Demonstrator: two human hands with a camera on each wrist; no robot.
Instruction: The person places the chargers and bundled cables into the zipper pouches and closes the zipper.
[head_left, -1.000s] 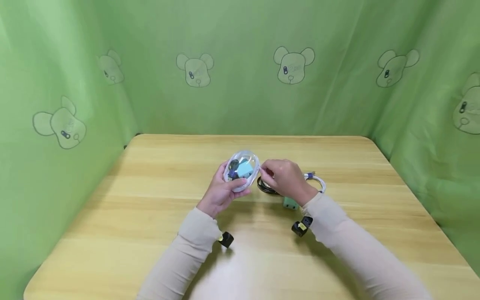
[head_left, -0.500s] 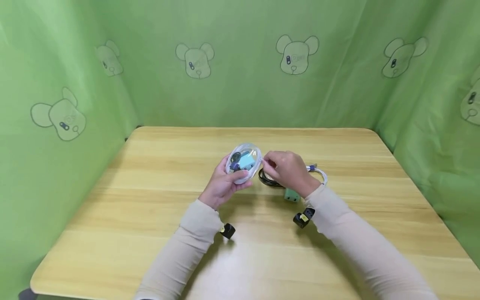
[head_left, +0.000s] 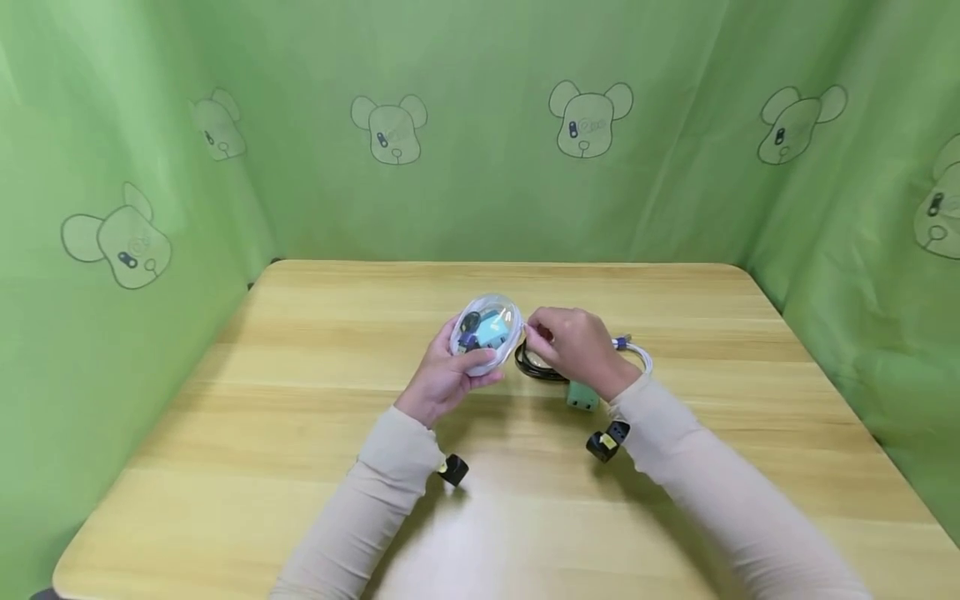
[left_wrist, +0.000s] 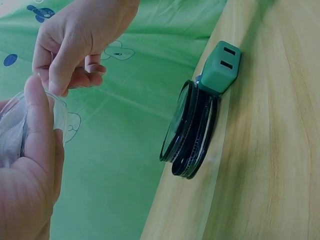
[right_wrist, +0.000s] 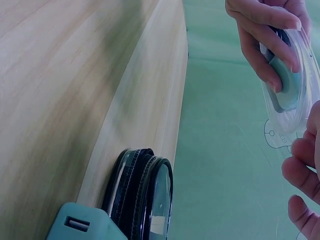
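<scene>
My left hand (head_left: 441, 377) holds a clear oval zip pouch with white edging (head_left: 478, 302), thumb across its front. Through the clear cover show a light-blue plug adapter (head_left: 492, 331) and a dark coiled cable (head_left: 469, 323). The right hand (head_left: 579, 346) pinches at the right edge of this pouch with thumb and forefinger; what lies between the fingertips is too small to make out. Below the right hand, a black-edged round zip case (left_wrist: 190, 132) rests on the table beside a green USB charger (left_wrist: 221, 69).
A white cable coil (head_left: 645, 358) with a blue tie (head_left: 621, 342) lies right of the right hand, partly hidden by it. Green curtains (head_left: 480, 208) with bear faces surround the wooden table (head_left: 300, 333). A small black camera sits at each wrist.
The head view has tilted slightly. The left hand has turned the clear pouch a little, while the right hand keeps its pinch at the pouch's edge.
</scene>
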